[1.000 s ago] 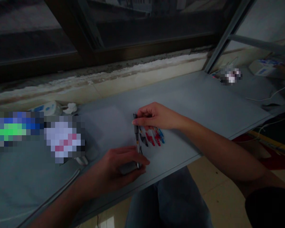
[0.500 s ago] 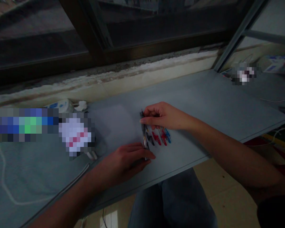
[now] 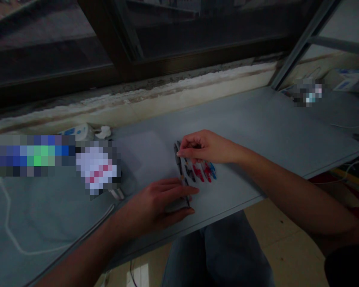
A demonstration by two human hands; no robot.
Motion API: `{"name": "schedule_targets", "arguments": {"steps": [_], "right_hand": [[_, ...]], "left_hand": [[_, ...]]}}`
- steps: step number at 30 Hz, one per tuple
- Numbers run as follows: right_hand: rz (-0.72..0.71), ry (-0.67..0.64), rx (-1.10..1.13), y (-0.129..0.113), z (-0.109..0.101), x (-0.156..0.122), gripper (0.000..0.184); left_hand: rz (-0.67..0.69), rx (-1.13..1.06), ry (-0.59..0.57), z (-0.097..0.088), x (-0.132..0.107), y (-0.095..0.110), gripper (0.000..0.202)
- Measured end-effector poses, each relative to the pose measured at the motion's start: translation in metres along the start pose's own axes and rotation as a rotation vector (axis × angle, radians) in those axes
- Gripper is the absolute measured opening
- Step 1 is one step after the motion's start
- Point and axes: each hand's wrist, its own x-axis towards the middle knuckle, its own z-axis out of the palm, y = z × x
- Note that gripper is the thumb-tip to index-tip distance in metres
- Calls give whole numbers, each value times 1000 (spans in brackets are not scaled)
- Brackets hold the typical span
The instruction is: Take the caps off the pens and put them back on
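A black pen [image 3: 178, 160] slants across the table, its upper end between the thumb and bent fingers of my right hand [image 3: 202, 145]. The dark tip of another pen shows just behind it. My left hand [image 3: 170, 199] lies low at the pen's other end, thumb and forefinger stretched out and apart, with the pen's lower end passing between them. Beneath and beside my right hand several pens lie in a row: a black pen [image 3: 190, 174], red pens [image 3: 198, 173] and a blue pen [image 3: 212, 169]. My right hand partly covers their far ends.
The grey table [image 3: 233, 115] runs along a window ledge [image 3: 167, 93]. Pixelated items [image 3: 95, 167] stand at left, near a white power strip [image 3: 82, 131] and a white cable [image 3: 10, 235]. Another pixelated item [image 3: 309, 93] is far right. My legs [image 3: 215, 251] are below the front edge.
The forefinger and thumb of my left hand have spread apart at the pen's lower end. The pen has shifted slightly towards me. My right hand has hardly moved.
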Motion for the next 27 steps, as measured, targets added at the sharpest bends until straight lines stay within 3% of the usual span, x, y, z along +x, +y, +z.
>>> {"name": "schedule_targets", "arguments": {"steps": [5,13,17,20,24,27], "right_hand": [[-29,145,-145,11,-12,4,34],[-21,72,-246,4,-17,-1,36],[-14,116,-497,2,-19,-2,32],[84,156,-740,2,-28,-4,33],[385,-92,-803,4,-41,-7,41],[392,-183,-771,4,-40,-6,40]], "left_hand": [[-80,2,62,-3,-1,-3,20],[-209,-186,184,-13,-4,-7,20],[-243,-141,206,-11,-3,-10,18],[-235,-56,211,-11,-1,-10,21],[-215,64,132,-11,3,-12,22],[-244,126,41,-7,5,-17,25]]}}
